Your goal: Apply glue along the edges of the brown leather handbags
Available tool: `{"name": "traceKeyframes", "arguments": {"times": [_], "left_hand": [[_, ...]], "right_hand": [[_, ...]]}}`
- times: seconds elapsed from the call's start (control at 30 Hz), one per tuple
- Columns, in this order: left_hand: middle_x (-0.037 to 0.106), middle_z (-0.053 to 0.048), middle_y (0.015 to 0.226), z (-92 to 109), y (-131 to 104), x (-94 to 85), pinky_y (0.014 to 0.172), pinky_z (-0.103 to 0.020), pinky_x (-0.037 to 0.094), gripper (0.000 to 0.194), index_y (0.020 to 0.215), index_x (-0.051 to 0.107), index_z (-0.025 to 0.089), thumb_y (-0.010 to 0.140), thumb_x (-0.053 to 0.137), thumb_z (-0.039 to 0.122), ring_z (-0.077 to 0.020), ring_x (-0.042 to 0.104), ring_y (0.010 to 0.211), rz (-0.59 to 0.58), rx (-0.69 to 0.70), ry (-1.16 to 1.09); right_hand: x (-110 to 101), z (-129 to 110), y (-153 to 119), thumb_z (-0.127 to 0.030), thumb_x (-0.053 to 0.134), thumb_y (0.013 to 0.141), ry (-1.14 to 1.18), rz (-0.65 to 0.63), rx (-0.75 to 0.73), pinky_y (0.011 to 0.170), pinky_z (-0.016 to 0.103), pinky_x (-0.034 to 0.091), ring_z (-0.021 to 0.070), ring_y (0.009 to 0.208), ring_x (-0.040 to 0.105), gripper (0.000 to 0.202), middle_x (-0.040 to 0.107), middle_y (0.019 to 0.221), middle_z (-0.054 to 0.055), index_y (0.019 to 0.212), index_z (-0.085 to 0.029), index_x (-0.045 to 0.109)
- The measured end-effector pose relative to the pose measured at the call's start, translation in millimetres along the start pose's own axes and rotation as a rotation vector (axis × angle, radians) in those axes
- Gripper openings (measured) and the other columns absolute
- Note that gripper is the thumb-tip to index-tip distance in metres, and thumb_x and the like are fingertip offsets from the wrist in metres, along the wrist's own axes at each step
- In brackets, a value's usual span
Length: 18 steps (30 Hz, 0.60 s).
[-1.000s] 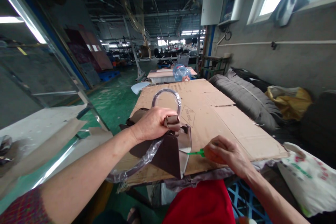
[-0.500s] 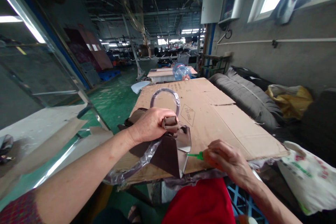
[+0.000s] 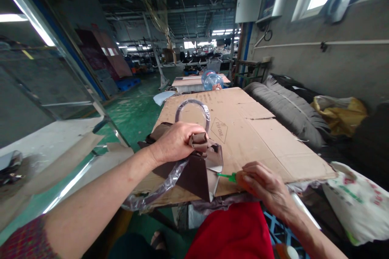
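Note:
A dark brown handbag lies tilted on the cardboard-covered table, its open side panel facing right. My left hand is closed on its folded upper part, bunching the brown material near the fingertips. Clear plastic film covers the bag's handles: one handle loops up beyond my hand, the other hangs toward the near table edge. My right hand is wrapped round a glue bottle whose green nozzle points left, its tip at the edge of the side panel. My fingers hide most of the bottle.
The table's cardboard reaches away from me. Blue water bottles stand beyond it. Dark padded rolls lie along the right, with a white printed sack nearer. A metal-framed table is at left.
The view has shifted slightly. Both hands keep their grips, and the green nozzle's tip stays at the side panel's edge with hardly any movement.

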<state>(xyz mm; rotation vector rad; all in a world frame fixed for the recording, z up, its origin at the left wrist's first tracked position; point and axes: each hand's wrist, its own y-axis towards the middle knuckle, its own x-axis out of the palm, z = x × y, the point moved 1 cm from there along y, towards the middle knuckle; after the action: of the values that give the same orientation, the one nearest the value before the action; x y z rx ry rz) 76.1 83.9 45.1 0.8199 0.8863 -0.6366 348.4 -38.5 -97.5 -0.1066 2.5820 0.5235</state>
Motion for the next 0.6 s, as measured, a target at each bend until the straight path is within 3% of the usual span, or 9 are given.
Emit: {"name": "traceKeyframes", "arguments": {"times": [0.13,0.3,0.43,0.6], "left_hand": [[0.08,-0.003,0.093,1.5,-1.6,-0.6,0.074,-0.027,0.05,0.017,0.091,0.076,0.018,0.08,0.069,0.007,-0.0188,0.074,0.086,-0.007,-0.006,-0.006],[0.08,-0.003,0.093,1.5,-3.2,-0.1,0.074,-0.027,0.05,0.018,0.091,0.076,0.018,0.08,0.068,0.006,-0.0184,0.074,0.086,0.001,0.005,-0.002],[0.079,-0.004,0.092,0.3,-5.2,0.7,0.074,-0.028,0.05,0.012,0.091,0.076,0.016,0.082,0.07,0.012,-0.0193,0.074,0.085,0.009,0.018,-0.027],[0.079,-0.005,0.092,3.8,-8.8,-0.5,0.074,-0.029,0.051,0.012,0.092,0.077,0.016,0.083,0.07,0.015,-0.0197,0.073,0.085,-0.001,0.008,-0.037]], "right_hand": [[3.2,-1.0,-3.1,-0.035,0.051,0.107,0.065,-0.098,-0.015,0.079,0.033,0.05,0.0212,0.09,0.065,0.02,0.067,0.098,0.004,0.097,-0.025,0.066],[2.5,-0.9,-7.5,-0.032,0.055,0.106,0.026,0.027,-0.02,0.08,0.032,0.05,0.0208,0.094,0.065,0.015,0.067,0.102,0.004,0.102,-0.025,0.067],[3.7,-4.9,-9.9,-0.03,0.053,0.107,0.11,-0.103,-0.043,0.077,0.03,0.05,0.0189,0.088,0.065,0.017,0.066,0.096,0.003,0.098,-0.025,0.067],[5.4,-7.0,-14.7,-0.029,0.055,0.106,0.034,0.019,-0.049,0.08,0.029,0.05,0.0189,0.095,0.065,0.013,0.066,0.103,0.003,0.102,-0.026,0.067]]}}
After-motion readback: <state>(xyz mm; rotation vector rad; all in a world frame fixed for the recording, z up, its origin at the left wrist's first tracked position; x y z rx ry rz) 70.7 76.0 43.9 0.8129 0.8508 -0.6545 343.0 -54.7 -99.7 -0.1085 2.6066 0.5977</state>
